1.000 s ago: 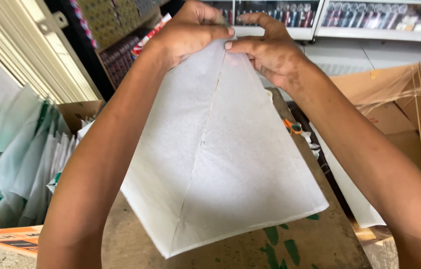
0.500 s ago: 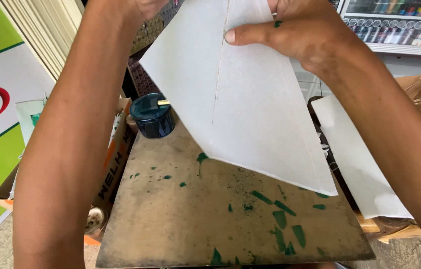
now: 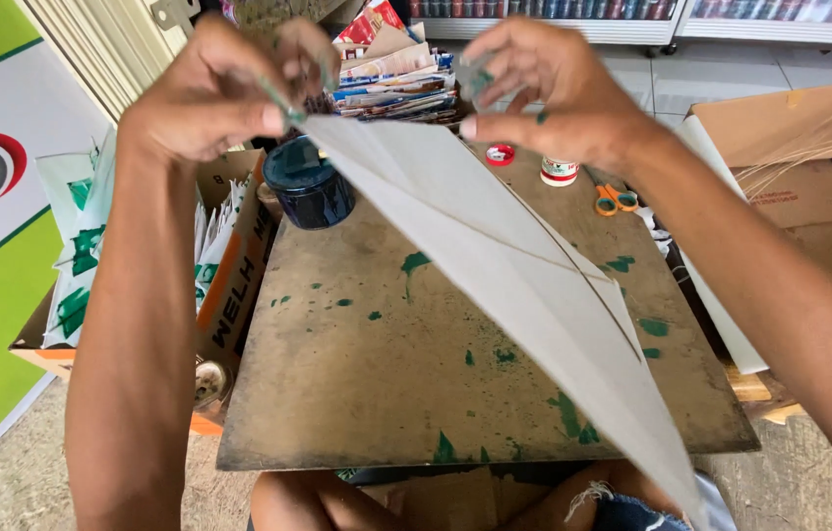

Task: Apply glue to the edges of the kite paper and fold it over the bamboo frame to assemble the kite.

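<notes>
My left hand [image 3: 214, 88] pinches the top corner of a white paper sheet [image 3: 524, 295] with a thin stick along its middle. The sheet hangs tilted down to the lower right, over a paint-stained board [image 3: 367, 374]. My right hand [image 3: 549, 88] is raised beside the same corner, its fingers curled and spotted with green; whether it still touches the sheet is unclear. A dark blue jar [image 3: 310, 184] stands on the board's far left corner, just under my left hand.
Orange-handled scissors [image 3: 616, 200], a small white pot [image 3: 560, 171] and a red lid [image 3: 501, 154] lie at the board's far edge. A cardboard box of green-marked papers [image 3: 82, 265] sits left, an open box with thin sticks [image 3: 809, 167] right. Stacked magazines [image 3: 391, 79] lie behind.
The sheet has swung from facing me to nearly edge-on, tilted to the lower right. Both hands are lower in view, and more of the board shows.
</notes>
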